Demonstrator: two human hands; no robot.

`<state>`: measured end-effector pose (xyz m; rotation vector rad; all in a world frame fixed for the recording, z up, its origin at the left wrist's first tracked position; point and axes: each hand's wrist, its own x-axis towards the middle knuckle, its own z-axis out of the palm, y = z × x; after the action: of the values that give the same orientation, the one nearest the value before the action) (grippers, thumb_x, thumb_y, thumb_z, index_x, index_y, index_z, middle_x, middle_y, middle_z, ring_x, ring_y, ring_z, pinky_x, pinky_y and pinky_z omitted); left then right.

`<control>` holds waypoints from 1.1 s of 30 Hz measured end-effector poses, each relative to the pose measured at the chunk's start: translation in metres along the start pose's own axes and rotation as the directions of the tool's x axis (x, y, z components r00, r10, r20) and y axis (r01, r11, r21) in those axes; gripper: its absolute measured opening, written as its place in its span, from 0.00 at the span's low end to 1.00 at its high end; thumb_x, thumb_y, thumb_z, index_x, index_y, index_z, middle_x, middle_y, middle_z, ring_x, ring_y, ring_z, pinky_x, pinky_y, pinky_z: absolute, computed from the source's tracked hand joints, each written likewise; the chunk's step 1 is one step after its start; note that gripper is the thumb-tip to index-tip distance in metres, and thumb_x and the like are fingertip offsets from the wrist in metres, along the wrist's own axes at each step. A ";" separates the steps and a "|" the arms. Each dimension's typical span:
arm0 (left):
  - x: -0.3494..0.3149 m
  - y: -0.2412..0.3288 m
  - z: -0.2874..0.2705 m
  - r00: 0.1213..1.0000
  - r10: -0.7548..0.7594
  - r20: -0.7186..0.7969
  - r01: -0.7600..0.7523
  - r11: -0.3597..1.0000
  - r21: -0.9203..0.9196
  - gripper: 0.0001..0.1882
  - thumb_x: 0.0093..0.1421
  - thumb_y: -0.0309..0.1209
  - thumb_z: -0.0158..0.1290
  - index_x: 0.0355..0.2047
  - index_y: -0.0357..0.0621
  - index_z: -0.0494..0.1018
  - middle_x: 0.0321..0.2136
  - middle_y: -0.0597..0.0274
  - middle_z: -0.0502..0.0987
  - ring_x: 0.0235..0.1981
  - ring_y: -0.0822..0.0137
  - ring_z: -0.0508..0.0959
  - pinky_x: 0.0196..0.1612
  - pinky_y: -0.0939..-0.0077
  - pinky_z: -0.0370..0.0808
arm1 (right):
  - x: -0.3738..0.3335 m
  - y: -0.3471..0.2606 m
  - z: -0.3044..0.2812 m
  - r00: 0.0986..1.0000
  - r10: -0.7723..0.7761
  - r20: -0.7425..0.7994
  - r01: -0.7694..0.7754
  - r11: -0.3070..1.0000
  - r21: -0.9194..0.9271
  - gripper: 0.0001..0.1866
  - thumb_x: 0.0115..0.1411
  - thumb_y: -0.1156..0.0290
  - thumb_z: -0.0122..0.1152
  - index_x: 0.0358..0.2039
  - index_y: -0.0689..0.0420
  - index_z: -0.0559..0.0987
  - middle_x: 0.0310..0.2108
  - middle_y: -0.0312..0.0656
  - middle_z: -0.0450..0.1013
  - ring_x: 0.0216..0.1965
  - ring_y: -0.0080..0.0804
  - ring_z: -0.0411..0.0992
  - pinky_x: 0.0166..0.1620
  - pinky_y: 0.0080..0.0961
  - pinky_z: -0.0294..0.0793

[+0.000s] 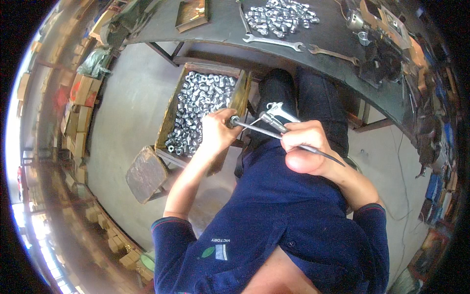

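My left hand [219, 131] is closed around a small silver metal fitting [234, 120] with a round end, held above the right edge of a crate of metal fittings. My right hand [307, 147] is closed in front of my waist. From its fingers juts a silver metal tool [275, 121] with a cylindrical body and a lever-like part, resembling an air blow gun. A thin grey rod [264, 131] runs from the fitting to my right hand, and a dark thin length [329, 155] trails past my wrist. My fingers hide how these parts join.
The wooden crate [171, 115] stands left of my legs, full of silver fittings [203, 98]. A small stool [146, 174] is beside it. The dark workbench [223, 30] ahead carries more fittings [281, 18], wrenches [274, 42] and a tray [192, 14]. Shelves with boxes line the left.
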<state>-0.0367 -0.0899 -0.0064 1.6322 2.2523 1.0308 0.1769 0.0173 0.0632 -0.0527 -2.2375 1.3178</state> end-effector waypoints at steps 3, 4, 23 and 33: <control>0.003 0.005 0.001 0.994 0.084 0.072 -0.090 0.992 0.084 0.17 0.36 0.25 0.61 0.31 0.38 0.76 0.26 0.51 0.78 0.27 0.55 0.79 0.33 0.68 0.75 | 0.002 0.006 0.002 0.984 0.151 0.090 -0.160 0.981 0.108 0.11 0.40 0.73 0.55 0.11 0.59 0.63 0.14 0.42 0.59 0.14 0.37 0.61 0.19 0.29 0.57; 0.004 0.005 0.006 0.986 0.145 0.080 -0.154 0.981 0.116 0.18 0.35 0.29 0.64 0.31 0.43 0.76 0.27 0.56 0.78 0.27 0.56 0.79 0.31 0.69 0.75 | 0.000 0.013 0.012 0.951 0.291 0.107 -0.308 0.929 0.206 0.10 0.40 0.72 0.57 0.12 0.58 0.64 0.14 0.42 0.60 0.15 0.39 0.62 0.20 0.32 0.59; 0.236 0.021 0.060 0.996 -0.013 0.086 0.011 1.000 0.016 0.26 0.46 0.29 0.57 0.47 0.30 0.70 0.25 0.48 0.79 0.26 0.64 0.81 0.33 0.72 0.76 | -0.013 0.020 -0.012 0.996 -0.029 -0.085 0.004 0.957 -0.289 0.12 0.39 0.71 0.61 0.14 0.55 0.65 0.17 0.44 0.62 0.19 0.45 0.66 0.21 0.38 0.65; 0.203 -0.022 -0.003 0.997 0.003 0.077 0.039 0.840 -0.541 0.26 0.54 0.27 0.56 0.51 0.27 0.63 0.30 0.49 0.79 0.28 0.69 0.79 0.33 0.81 0.75 | -0.017 0.038 -0.004 0.999 0.033 -0.042 -0.040 0.983 -0.177 0.12 0.39 0.74 0.60 0.15 0.57 0.64 0.17 0.44 0.61 0.18 0.44 0.63 0.21 0.35 0.60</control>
<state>-0.1325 0.0856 0.0325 1.3645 1.6942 1.4126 0.1847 0.0350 0.0259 -0.1835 -2.3253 1.1216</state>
